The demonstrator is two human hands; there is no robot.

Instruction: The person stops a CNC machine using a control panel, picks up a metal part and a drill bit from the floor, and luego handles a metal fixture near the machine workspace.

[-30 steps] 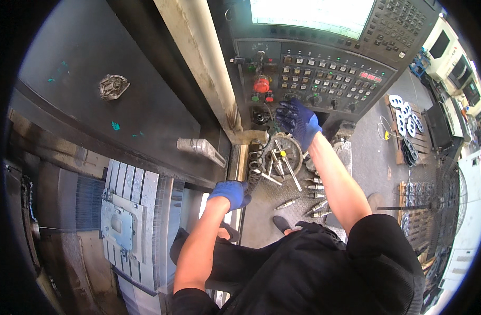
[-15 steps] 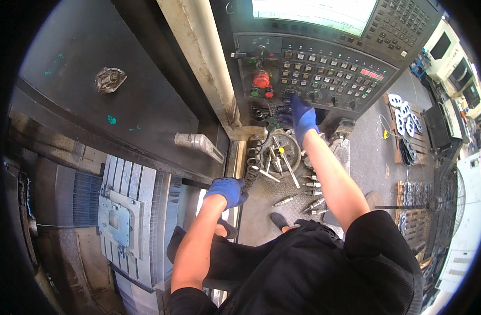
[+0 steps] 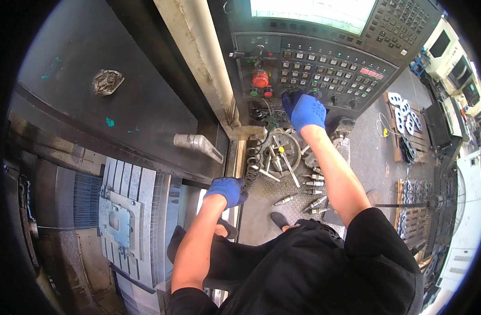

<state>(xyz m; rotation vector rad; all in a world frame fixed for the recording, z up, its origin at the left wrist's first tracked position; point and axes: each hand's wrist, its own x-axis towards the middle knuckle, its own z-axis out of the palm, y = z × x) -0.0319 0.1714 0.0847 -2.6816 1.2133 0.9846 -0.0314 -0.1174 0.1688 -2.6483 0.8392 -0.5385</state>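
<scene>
Rolled over since 0.5 s ago, the right hand (image 3: 307, 112) now turns its gloved back upward at the lower edge of the control panel (image 3: 326, 88); the left hand (image 3: 225, 192) has scarcely shifted. Left of the panel stands a pale post (image 3: 198, 63), and beyond it a dark door (image 3: 151, 100) with a handle (image 3: 198, 144). The right hand covers part of the panel's dial row; 1 dial (image 3: 314, 94) shows just beside it. Red and green buttons sit at the panel's left end, below a red mushroom button (image 3: 260, 80). Below the panel, a coiled cord (image 3: 252, 163) hangs beside the left hand. Well right of the panel are a pallet (image 3: 421, 144) and a fan (image 3: 440, 205).

Under the panel, a round tray (image 3: 299, 149) carries long rods, 1 with a yellow spot; tapered metal tool holders (image 3: 315, 190) lie on the floor nearby. Far left and below the panel, the machine's cavity holds a slotted surface (image 3: 141, 186) bearing a plate (image 3: 119, 226). The pallet carries pale plates with holes.

The panel faces the person, its long axis running left to right, sloping down rightward.

The right grip is bent at the dials, the left partly curled by the cord; I cannot tell what either has hold of.
</scene>
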